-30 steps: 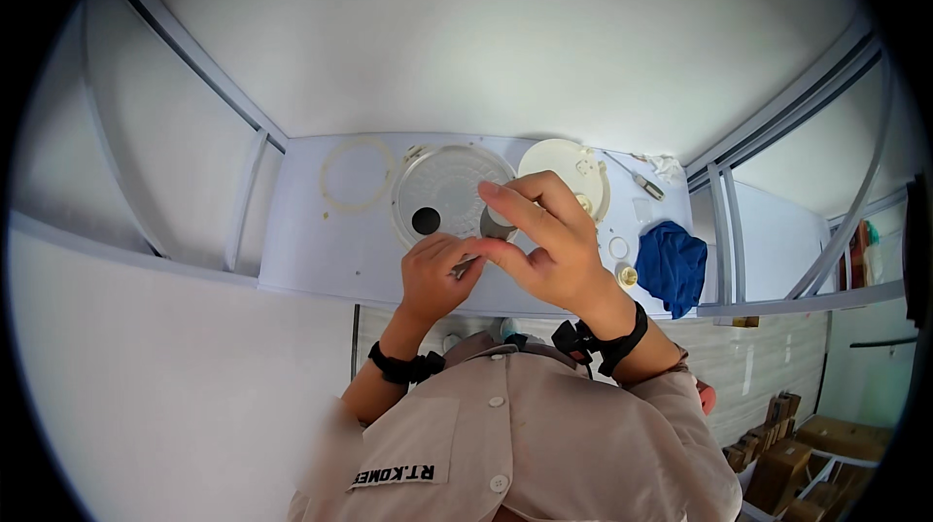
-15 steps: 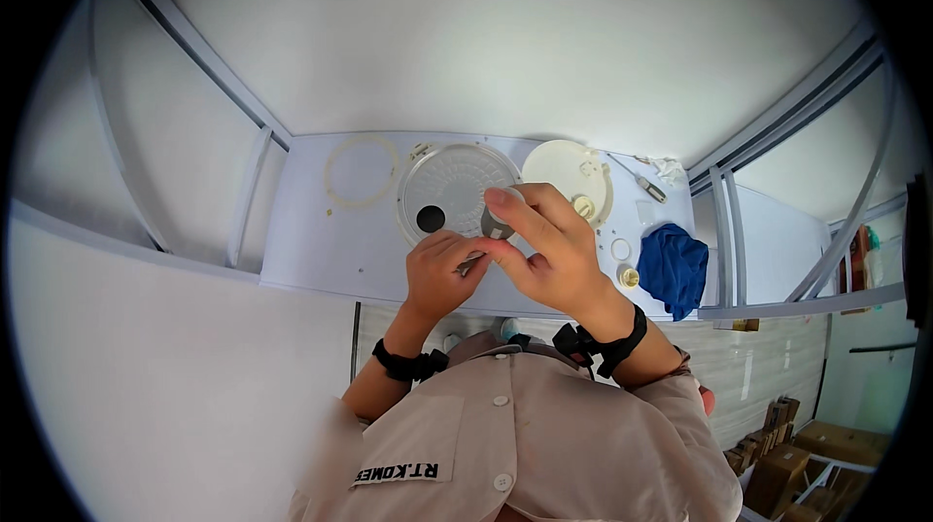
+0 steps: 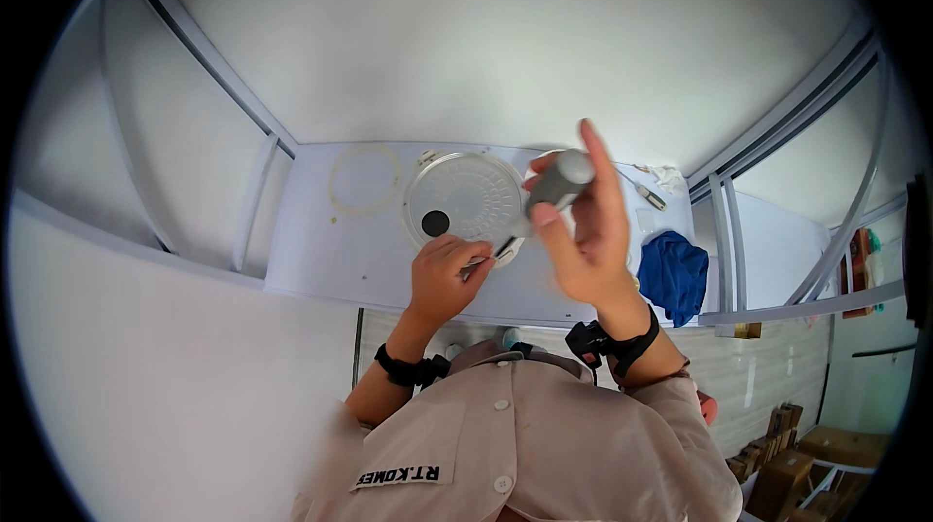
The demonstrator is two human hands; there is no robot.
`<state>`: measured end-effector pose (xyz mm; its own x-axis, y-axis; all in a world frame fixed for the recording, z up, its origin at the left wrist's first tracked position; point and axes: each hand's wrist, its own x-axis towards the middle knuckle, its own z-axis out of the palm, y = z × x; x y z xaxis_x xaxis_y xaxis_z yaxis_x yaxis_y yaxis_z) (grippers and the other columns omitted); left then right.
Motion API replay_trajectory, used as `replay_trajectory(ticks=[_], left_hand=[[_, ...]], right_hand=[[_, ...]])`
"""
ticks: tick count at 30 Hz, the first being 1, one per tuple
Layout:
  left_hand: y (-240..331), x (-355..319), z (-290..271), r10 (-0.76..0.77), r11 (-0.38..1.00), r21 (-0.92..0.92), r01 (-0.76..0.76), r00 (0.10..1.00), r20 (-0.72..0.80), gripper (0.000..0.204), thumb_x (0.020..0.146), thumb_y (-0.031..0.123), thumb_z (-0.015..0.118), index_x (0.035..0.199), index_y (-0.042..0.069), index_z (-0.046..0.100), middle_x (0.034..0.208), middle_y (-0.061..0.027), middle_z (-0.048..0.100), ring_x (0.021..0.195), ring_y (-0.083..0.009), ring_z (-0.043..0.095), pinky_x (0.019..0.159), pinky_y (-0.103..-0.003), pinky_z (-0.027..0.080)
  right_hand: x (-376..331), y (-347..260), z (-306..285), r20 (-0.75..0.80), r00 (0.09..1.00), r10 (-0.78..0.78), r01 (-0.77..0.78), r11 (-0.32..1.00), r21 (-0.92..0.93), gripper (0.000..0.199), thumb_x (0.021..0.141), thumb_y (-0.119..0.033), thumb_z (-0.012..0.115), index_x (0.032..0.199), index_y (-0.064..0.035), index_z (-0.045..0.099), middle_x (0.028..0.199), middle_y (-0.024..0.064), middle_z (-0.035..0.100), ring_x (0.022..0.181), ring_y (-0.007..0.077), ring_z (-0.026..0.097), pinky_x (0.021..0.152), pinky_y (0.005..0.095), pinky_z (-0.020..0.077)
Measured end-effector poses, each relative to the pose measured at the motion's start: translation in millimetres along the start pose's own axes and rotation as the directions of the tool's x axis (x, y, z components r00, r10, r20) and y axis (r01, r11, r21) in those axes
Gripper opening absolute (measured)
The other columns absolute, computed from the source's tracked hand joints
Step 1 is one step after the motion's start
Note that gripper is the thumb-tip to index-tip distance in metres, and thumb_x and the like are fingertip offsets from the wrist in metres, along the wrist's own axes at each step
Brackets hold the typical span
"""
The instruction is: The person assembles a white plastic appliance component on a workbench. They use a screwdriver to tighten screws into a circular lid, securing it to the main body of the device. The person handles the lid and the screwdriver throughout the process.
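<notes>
My right hand (image 3: 591, 235) is raised over a white worktop (image 3: 311, 255) and is shut on a grey-handled screwdriver (image 3: 560, 180). The screwdriver slants down to the left. My left hand (image 3: 445, 279) pinches at its tip, fingers closed around the tip or a small part there that is too small to make out. Just behind both hands lies a round, ribbed, translucent white disc (image 3: 466, 193) with a black hole near its left edge.
A thin pale ring (image 3: 364, 180) lies left of the disc. A crumpled blue cloth (image 3: 673, 274) sits at the worktop's right end, with a small metal tool (image 3: 649, 196) beyond it. White frame bars run along both sides. Wooden pieces lie on the floor at lower right.
My right hand has lifted and turned, so the screwdriver's grey handle now shows. It now covers the second white disc behind it. My left hand has stayed near the disc's front edge.
</notes>
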<state>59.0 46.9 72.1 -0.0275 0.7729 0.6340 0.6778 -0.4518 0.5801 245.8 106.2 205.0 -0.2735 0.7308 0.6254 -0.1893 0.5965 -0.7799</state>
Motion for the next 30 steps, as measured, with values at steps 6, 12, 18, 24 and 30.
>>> replay_trajectory(ticks=[6,12,18,24,30], left_hand=[[-3,-3,0,0.015,1.000,-0.024,-0.015,1.000,0.004,0.014,0.078,0.008,0.085,0.089,0.010,0.076,0.080,-0.0028,0.076,0.073,-0.0233,0.070,0.069,-0.036,0.054],[-5,-5,-2,0.028,0.999,-0.018,-0.027,0.999,0.030,0.013,0.081,0.006,0.084,0.091,0.009,0.076,0.081,-0.0055,0.076,0.073,-0.0254,0.069,0.070,-0.037,0.054],[0,-6,-3,0.086,0.996,0.022,-0.087,0.996,0.031,0.012,0.082,0.004,0.081,0.092,0.008,0.075,0.082,-0.0061,0.073,0.076,-0.0264,0.067,0.071,-0.039,0.053],[-2,-14,-14,0.143,0.985,0.093,-0.148,0.988,0.057,0.014,0.081,0.002,0.079,0.094,0.009,0.076,0.088,-0.0051,0.072,0.085,-0.0280,0.067,0.077,-0.042,0.053],[-23,-32,-38,0.138,0.970,0.203,-0.136,0.990,0.003,0.018,0.085,0.002,0.077,0.102,0.009,0.079,0.096,-0.0045,0.077,0.099,-0.0291,0.070,0.099,-0.049,0.053]], right_hand=[[-11,16,-32,0.123,0.960,0.251,-0.210,0.937,-0.279,0.065,0.083,0.004,0.065,0.146,-0.0065,0.054,0.109,0.0098,0.065,0.089,0.0187,0.063,0.079,0.0344,0.0529],[-51,88,-45,0.473,0.833,0.286,0.062,0.802,-0.594,0.047,0.084,-0.006,0.074,0.130,-0.0133,0.068,0.121,0.0056,0.069,0.074,0.0291,0.069,0.067,0.0377,0.0571],[-62,94,-35,0.418,0.876,0.241,0.091,0.768,-0.634,0.037,0.084,-0.022,0.086,0.117,-0.0143,0.070,0.122,0.0016,0.069,0.076,0.0270,0.072,0.066,0.0384,0.0572],[-71,83,-16,0.333,0.908,0.253,0.023,0.765,-0.643,0.039,0.079,-0.021,0.091,0.111,-0.0102,0.070,0.113,0.0052,0.072,0.081,0.0307,0.072,0.069,0.0377,0.0578],[-78,74,1,0.308,0.861,0.406,-0.161,0.789,-0.593,0.035,0.084,-0.019,0.087,0.114,-0.0115,0.072,0.112,0.0056,0.073,0.073,0.0283,0.071,0.068,0.0381,0.0574]])
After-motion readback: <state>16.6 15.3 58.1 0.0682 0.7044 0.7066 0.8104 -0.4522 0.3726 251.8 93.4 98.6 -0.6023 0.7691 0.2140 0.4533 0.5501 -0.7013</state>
